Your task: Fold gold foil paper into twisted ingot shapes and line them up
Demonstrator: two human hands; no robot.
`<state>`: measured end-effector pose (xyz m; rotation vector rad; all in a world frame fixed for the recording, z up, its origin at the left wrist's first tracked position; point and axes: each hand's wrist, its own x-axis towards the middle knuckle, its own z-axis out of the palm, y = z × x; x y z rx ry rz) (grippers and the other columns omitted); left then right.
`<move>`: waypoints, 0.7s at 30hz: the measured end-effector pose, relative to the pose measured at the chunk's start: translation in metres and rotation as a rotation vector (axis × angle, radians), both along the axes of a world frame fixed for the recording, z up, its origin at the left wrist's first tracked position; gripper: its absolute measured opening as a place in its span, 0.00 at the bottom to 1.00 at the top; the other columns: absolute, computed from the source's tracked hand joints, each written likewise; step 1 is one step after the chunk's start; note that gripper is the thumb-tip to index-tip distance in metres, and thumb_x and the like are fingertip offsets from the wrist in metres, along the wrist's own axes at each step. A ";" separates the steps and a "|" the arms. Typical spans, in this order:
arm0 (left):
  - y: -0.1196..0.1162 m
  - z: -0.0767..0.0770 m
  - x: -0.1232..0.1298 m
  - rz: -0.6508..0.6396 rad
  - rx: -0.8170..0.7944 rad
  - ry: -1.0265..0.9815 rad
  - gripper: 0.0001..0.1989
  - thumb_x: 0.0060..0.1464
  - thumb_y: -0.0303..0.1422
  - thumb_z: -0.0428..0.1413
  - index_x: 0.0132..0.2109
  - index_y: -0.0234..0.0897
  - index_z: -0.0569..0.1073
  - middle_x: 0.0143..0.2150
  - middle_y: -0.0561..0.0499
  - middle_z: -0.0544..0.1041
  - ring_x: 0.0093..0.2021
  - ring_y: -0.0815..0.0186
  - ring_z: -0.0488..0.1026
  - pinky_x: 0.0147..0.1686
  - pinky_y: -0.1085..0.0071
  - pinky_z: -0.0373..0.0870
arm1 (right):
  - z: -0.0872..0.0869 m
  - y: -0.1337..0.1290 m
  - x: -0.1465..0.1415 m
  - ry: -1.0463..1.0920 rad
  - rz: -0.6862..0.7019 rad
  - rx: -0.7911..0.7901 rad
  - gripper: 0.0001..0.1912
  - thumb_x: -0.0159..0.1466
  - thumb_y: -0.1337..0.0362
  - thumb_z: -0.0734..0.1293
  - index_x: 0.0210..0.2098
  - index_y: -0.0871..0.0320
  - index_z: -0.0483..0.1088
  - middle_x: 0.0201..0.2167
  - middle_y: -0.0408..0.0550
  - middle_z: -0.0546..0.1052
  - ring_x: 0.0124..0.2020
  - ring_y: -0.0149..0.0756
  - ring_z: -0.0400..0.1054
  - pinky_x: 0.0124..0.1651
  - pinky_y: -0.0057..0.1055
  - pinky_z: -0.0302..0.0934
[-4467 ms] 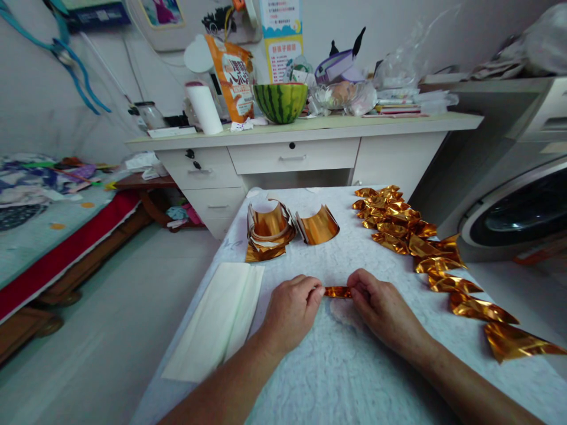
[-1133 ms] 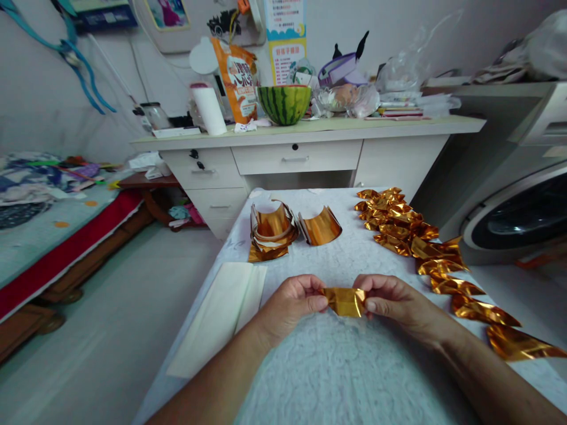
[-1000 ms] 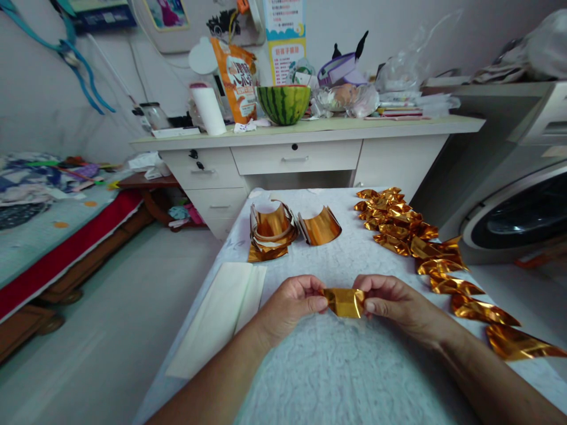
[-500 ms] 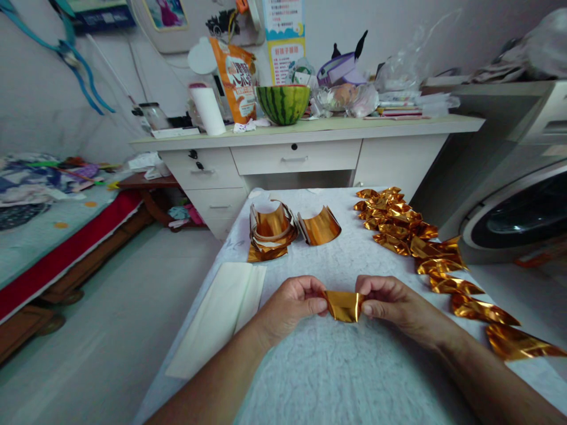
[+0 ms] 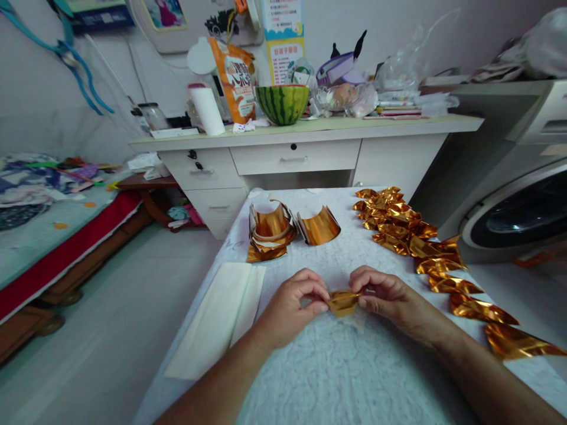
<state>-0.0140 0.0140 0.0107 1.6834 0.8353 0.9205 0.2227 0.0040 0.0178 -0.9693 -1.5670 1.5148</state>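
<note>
A small piece of gold foil paper (image 5: 342, 303) is held up between my two hands over the cloth-covered table (image 5: 336, 378). My left hand (image 5: 295, 304) pinches its left end between thumb and fingers. At the other end, the fingertips of my right hand (image 5: 390, 298) are closed on the same foil. Beyond my hands lie two curled stacks of gold foil sheets, the left stack (image 5: 271, 227) looser and the right stack (image 5: 319, 227) a single arch. Several folded gold foil pieces (image 5: 398, 230) run in a row down the table's right side.
Folded pale paper sheets (image 5: 217, 319) lie at the table's left edge. Behind the table stands a white desk (image 5: 305, 154) with a cut watermelon (image 5: 283, 105) and an orange snack bag (image 5: 235, 82). A washing machine (image 5: 527, 171) is on the right, a bed (image 5: 66, 236) on the left.
The foil between my hands has become narrower and more folded in. My right hand has shifted slightly left and up, closer to my left hand.
</note>
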 end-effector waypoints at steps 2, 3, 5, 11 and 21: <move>-0.003 0.001 0.000 0.033 0.159 0.135 0.06 0.52 0.22 0.57 0.34 0.37 0.76 0.40 0.51 0.70 0.42 0.67 0.70 0.45 0.71 0.65 | -0.001 -0.002 0.000 -0.006 -0.017 -0.036 0.12 0.62 0.57 0.69 0.43 0.54 0.68 0.37 0.44 0.70 0.38 0.33 0.64 0.40 0.28 0.57; -0.004 0.001 0.000 0.040 0.215 0.188 0.07 0.53 0.22 0.56 0.35 0.37 0.76 0.40 0.51 0.69 0.42 0.68 0.70 0.44 0.72 0.65 | -0.001 -0.003 0.000 -0.004 -0.029 -0.063 0.15 0.62 0.57 0.69 0.46 0.53 0.66 0.37 0.44 0.70 0.38 0.34 0.64 0.39 0.28 0.57; -0.006 -0.002 0.000 0.040 0.297 0.259 0.09 0.54 0.21 0.54 0.37 0.38 0.76 0.41 0.50 0.68 0.39 0.69 0.70 0.40 0.74 0.66 | -0.001 -0.004 -0.002 -0.016 -0.059 -0.082 0.18 0.63 0.55 0.68 0.49 0.53 0.63 0.37 0.44 0.71 0.37 0.34 0.64 0.36 0.28 0.57; -0.008 -0.007 0.000 0.037 0.390 0.384 0.13 0.55 0.19 0.51 0.38 0.38 0.76 0.40 0.50 0.68 0.38 0.69 0.69 0.37 0.75 0.66 | -0.007 -0.003 -0.010 -0.108 -0.117 -0.069 0.15 0.63 0.52 0.66 0.35 0.57 0.62 0.26 0.39 0.66 0.23 0.26 0.56 0.24 0.24 0.50; -0.015 0.006 0.010 0.120 0.172 0.299 0.06 0.54 0.28 0.55 0.41 0.38 0.68 0.33 0.54 0.69 0.32 0.68 0.69 0.33 0.74 0.66 | -0.015 -0.004 -0.020 -0.299 -0.324 0.089 0.06 0.61 0.61 0.64 0.30 0.55 0.62 0.21 0.37 0.65 0.21 0.28 0.58 0.23 0.24 0.51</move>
